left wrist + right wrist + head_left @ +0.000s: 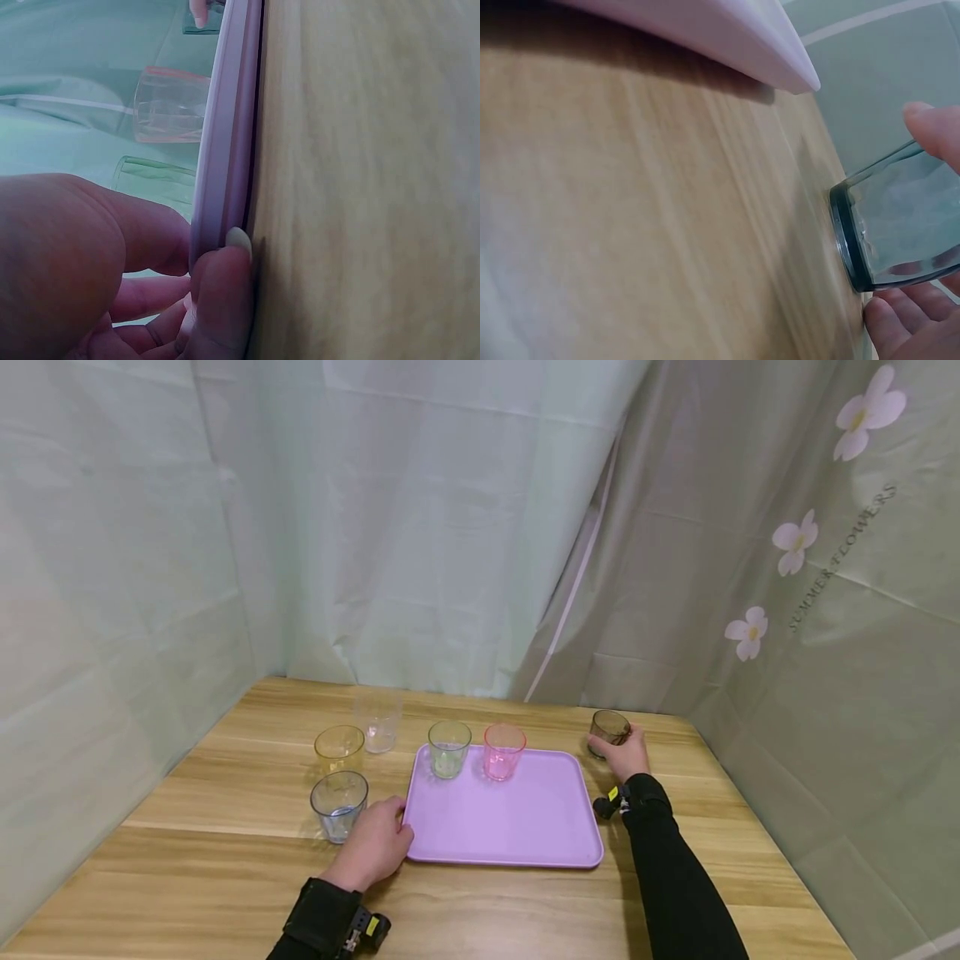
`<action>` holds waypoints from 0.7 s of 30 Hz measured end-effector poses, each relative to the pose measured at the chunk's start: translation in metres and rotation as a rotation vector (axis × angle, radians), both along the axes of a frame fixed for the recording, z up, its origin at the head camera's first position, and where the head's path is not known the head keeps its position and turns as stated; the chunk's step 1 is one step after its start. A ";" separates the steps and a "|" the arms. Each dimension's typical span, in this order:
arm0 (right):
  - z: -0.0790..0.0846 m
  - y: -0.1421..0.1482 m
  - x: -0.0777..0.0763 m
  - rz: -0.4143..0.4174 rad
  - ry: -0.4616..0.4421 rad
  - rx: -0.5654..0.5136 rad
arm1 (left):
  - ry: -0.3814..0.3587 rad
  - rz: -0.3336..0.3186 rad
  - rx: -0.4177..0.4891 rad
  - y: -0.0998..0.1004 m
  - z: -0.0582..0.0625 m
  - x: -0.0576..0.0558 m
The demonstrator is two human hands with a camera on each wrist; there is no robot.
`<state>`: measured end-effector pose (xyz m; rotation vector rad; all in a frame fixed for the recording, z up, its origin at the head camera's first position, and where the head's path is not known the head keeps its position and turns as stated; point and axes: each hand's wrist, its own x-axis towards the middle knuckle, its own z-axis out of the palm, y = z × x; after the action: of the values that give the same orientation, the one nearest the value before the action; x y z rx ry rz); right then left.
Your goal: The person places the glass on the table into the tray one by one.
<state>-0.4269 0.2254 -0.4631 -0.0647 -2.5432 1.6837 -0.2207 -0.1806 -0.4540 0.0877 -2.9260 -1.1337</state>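
A light purple tray (502,827) lies on the wooden table. My left hand (378,839) pinches its left edge; in the left wrist view the thumb (225,289) and a finger meet at the rim. At the back right, my right hand (624,753) grips a dark tinted glass (609,727) beyond the tray's right side. The right wrist view shows this glass (907,217) upright at the table, with the thumb on one side and fingers on the other. On the tray's back part stand a green glass (448,752) and a pink glass (502,753).
Left of the tray, a bluish glass (339,810) stands close to my left hand. Behind it are a yellow glass (339,750) and a clear glass (378,727). Curtains (450,527) hang along the table's back and sides.
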 end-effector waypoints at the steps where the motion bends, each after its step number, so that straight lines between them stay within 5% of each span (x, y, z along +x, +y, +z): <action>1: 0.000 0.000 0.000 0.000 0.000 0.001 | 0.000 0.001 0.002 0.000 0.000 0.000; 21: -0.004 -0.002 -0.003 -0.023 -0.027 0.007 | 0.026 -0.007 -0.008 0.000 0.000 0.001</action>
<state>-0.4303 0.2233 -0.4672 -0.1161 -2.5575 1.6767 -0.2196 -0.1806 -0.4542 0.0620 -2.9105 -1.1151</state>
